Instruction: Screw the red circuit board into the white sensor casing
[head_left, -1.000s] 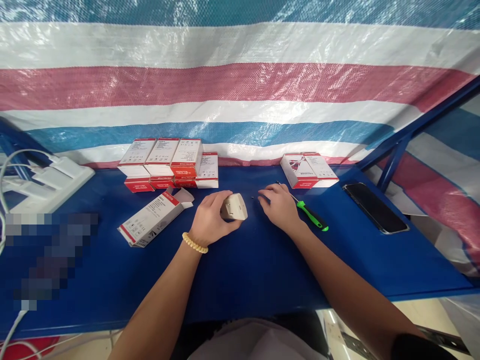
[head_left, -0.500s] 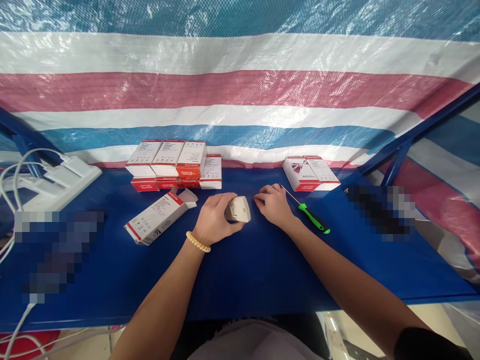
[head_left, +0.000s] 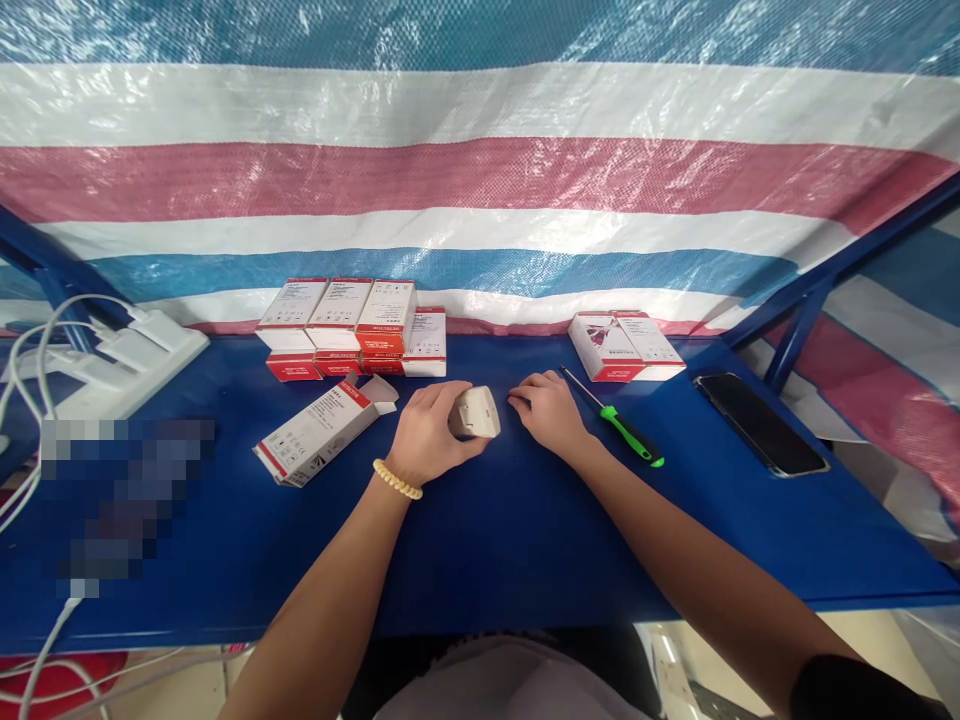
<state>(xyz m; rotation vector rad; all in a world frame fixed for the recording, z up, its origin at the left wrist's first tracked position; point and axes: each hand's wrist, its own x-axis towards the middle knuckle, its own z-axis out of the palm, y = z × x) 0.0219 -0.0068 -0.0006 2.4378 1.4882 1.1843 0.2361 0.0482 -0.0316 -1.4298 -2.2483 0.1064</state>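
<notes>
My left hand (head_left: 427,432), with a bead bracelet on the wrist, is wrapped round a small white plastic device (head_left: 475,412) resting on the blue table (head_left: 480,540). My right hand (head_left: 546,408) lies just right of the device, fingertips pinched low on the table surface; what they hold is too small to make out. A green-handled screwdriver (head_left: 616,420) lies on the table just right of that hand.
An opened white-and-red box (head_left: 319,432) lies left of my left hand. Several stacked boxes (head_left: 352,326) stand at the back, two more boxes (head_left: 626,344) at the back right. A dark phone (head_left: 760,424) lies at the right. White power strips (head_left: 124,360) with cables sit at the left.
My right hand has slid left from near the screwdriver toward the device, its fingers drawing together on the table. The left hand keeps its hold on the device.
</notes>
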